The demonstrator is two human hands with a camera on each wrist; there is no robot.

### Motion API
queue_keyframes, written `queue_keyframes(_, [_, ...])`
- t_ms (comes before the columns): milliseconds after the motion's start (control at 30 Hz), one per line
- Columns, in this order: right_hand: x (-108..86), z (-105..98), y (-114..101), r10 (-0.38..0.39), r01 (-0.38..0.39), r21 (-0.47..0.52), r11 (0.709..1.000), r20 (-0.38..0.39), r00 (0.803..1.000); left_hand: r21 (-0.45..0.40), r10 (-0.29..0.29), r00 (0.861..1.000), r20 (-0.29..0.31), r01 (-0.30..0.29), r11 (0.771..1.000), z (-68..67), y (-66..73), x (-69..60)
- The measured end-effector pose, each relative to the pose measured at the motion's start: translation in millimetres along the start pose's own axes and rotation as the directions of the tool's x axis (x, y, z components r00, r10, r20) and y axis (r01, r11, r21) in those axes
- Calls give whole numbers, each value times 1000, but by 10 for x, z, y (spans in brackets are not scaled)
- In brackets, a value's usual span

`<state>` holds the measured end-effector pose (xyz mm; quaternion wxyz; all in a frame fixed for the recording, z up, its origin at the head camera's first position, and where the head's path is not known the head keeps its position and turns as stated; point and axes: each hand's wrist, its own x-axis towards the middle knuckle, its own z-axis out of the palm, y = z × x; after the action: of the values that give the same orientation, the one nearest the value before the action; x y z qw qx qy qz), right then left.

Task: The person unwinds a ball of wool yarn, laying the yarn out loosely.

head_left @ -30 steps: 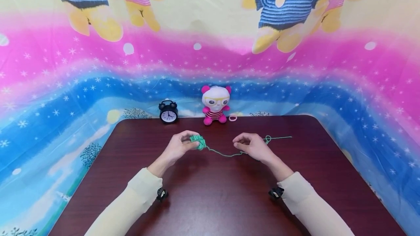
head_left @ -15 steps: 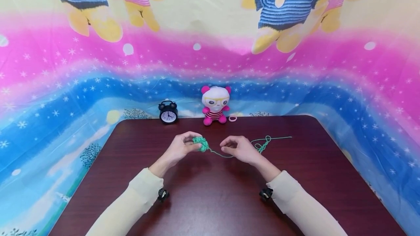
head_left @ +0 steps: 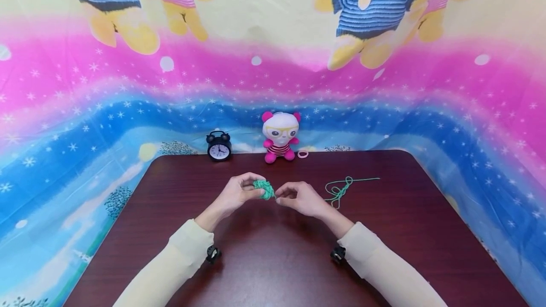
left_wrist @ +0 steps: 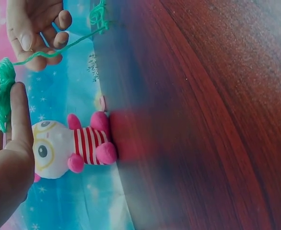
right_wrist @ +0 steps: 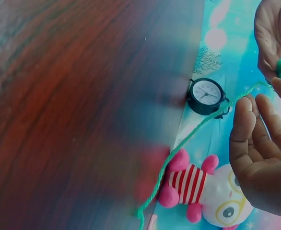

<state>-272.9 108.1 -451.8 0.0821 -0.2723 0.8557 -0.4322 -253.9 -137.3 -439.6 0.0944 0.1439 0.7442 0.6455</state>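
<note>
Holding grn yarn bndl (head_left: 266, 189) in L hand (head_left: 236, 194).

Hands (head_left: 239, 194) (head_left: 304, 199) flank a green yarn bundle (head_left: 264, 189), the left gripping it.

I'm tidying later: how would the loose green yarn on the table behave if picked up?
The loose green yarn should be floppy, since it lies in slack curls. It's probably light, being so thin. Lifting it might tug the green bundle in the left hand, as a strand joins them.
</note>
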Motion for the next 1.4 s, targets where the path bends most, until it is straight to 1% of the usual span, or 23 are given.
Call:
queue_keyframes(233, [22, 37, -24, -20, 20, -24, 1000, -8, 1000, -19, -4, 999, 32, 5, 1000, -2, 10, -7])
queue_keyframes(367, [17, 25, -7, -54, 53, -39, 998, -22, 998, -20, -1, 999, 34, 2, 1000, -1, 5, -8])
queue_keyframes(467, [4, -13, 8, -55, 53, -52, 997, -39, 998, -23, -3, 1000, 29, 4, 1000, -2, 0, -6])
queue_keyframes(533, [-8, -49, 13, -42, 39, -52, 998, -50, 998, -20, -8, 1000, 21, 9, 1000, -7, -3, -3])
queue_keyframes(767, [-47, -173, 21, 44, -49, -54, 997, -86, 995, 28, -18, 1000, 0, 18, 999, -35, -29, 7])
queue_keyframes(1100, [-73, -350, 72, 38, -44, -36, 998, -158, 987, 37, -6, 1000, -17, 7, 999, -52, -8, -35])
queue_keyframes(1167, [-80, -403, 89, 38, -44, -30, 999, -180, 983, 19, -19, 1000, -25, 19, 1000, -58, -9, -41])
queue_keyframes(1300, [-101, -526, 112, 64, -70, -18, 997, -232, 971, -14, -53, 998, -41, 52, 999, -71, -19, -42])
queue_keyframes(1400, [-130, -628, 117, 91, -99, -15, 995, -278, 956, -1, -58, 997, -51, 58, 998, -84, -26, -41])
